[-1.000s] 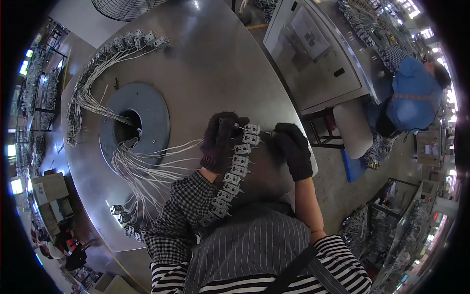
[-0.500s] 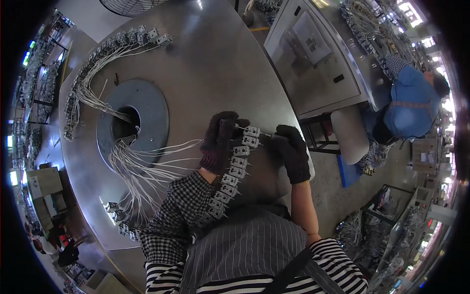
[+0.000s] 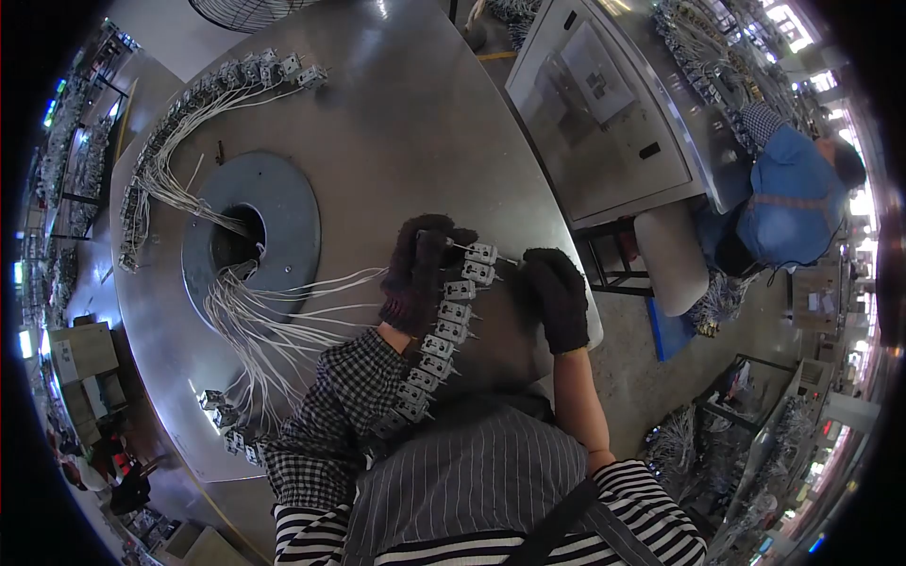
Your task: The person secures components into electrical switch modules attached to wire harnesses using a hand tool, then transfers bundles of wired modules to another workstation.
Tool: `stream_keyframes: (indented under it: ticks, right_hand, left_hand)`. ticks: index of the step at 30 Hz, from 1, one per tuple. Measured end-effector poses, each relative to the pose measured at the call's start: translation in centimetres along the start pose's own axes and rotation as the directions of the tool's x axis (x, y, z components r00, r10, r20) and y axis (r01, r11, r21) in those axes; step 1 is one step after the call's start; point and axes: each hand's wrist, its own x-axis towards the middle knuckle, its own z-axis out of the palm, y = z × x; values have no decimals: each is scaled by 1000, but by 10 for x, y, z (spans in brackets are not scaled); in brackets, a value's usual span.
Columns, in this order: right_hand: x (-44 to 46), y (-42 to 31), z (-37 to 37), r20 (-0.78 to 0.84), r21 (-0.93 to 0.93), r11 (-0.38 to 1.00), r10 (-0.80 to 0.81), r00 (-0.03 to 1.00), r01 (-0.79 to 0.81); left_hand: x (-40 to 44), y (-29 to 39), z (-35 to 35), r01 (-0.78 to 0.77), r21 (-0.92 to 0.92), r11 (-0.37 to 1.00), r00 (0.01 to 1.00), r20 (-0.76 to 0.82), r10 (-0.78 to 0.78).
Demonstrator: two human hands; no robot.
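A row of small grey metal blocks [image 3: 451,311] with thin pins on their right side runs from between my hands down to my apron. My left hand [image 3: 415,274], in a dark knit glove, is closed at the row's upper left. Its fingertips pinch a thin wire [image 3: 457,243] at the top block. White wires [image 3: 330,311] reach this hand and forearm from the left. My right hand [image 3: 555,297], gloved too, has its fingers curled beside the tip of the pin on the top block. What lies inside those fingers is hidden.
A grey ring [image 3: 300,208] with a central hole gathers the wire bundle on the metal table [image 3: 415,123]. Another curved row of blocks [image 3: 179,108] lies beyond it. To the right stand a metal cabinet [image 3: 613,160] and a chair [image 3: 670,259], near a person in blue [image 3: 793,203].
My right hand has shifted very slightly left and down. The left hand and the block row hold nearly the same place, with a small drift of the whole view.
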Motion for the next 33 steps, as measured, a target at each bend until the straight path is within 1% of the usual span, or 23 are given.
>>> stream_keyframes:
  ticks: [2,4,5,7,8,10,14,16,20,22,23,25,26,28,29,31,32,33]
  right_hand:
    - [-1,-1,2,-8,-25,1000,7,1000,-7]
    - [0,-4,7,-48,-14,992,-126,991,126]
    - [0,-6,7,-47,-15,992,-127,991,126]
    - [-1,-10,6,-52,16,1000,-22,998,23]
    - [0,-7,5,-52,16,1000,-24,998,25]
    - [4,1,4,-82,39,999,26,996,-23]
    - [3,1,2,-81,-34,999,-35,996,32]
    - [3,-2,4,-100,0,999,40,994,-40]
    - [0,-3,7,-94,25,999,50,994,-48]
    - [-1,-6,7,-77,-76,990,-128,989,122]
    - [-1,-5,7,-78,-77,990,-127,989,121]
    - [2,-4,6,-76,-16,1000,-5,997,4]
    - [2,-4,6,-78,-16,1000,-4,997,3]
    - [2,-4,8,-75,-18,998,-60,995,59]
    - [2,-5,8,-76,-17,998,-59,995,57]
    - [1,-7,8,-59,-53,988,-151,987,147]
    - [0,-10,8,-61,-53,988,-150,987,147]
    - [-2,-14,8,-53,-94,977,-196,979,190]
  left_hand:
    - [1,0,-1,-10,9,1000,1000,27,10]
    - [4,0,-1,-12,-9,1000,999,50,13]
    - [4,1,0,-13,-9,1000,999,49,14]
    - [3,3,1,-12,-1,1000,998,66,12]
    - [3,3,1,-14,-2,1000,998,67,14]
    - [3,2,0,-44,60,997,996,75,39]
    - [2,1,-1,-47,36,998,996,83,44]
    - [2,3,0,-14,17,1000,996,86,12]
    - [2,1,0,-6,-35,999,999,41,7]
    - [2,1,0,21,-91,996,999,41,-17]
    - [2,2,0,22,-92,996,999,41,-18]
    - [3,4,1,34,-43,998,999,37,-32]
    - [3,4,1,35,-43,998,999,39,-34]
    - [3,4,0,31,-36,999,999,40,-29]
    - [3,4,-1,32,-35,999,999,39,-31]
    - [3,1,-4,33,-42,999,998,51,-31]
    - [4,-2,-5,35,-41,999,998,52,-33]
    - [5,-5,-7,-10,-33,999,998,69,12]
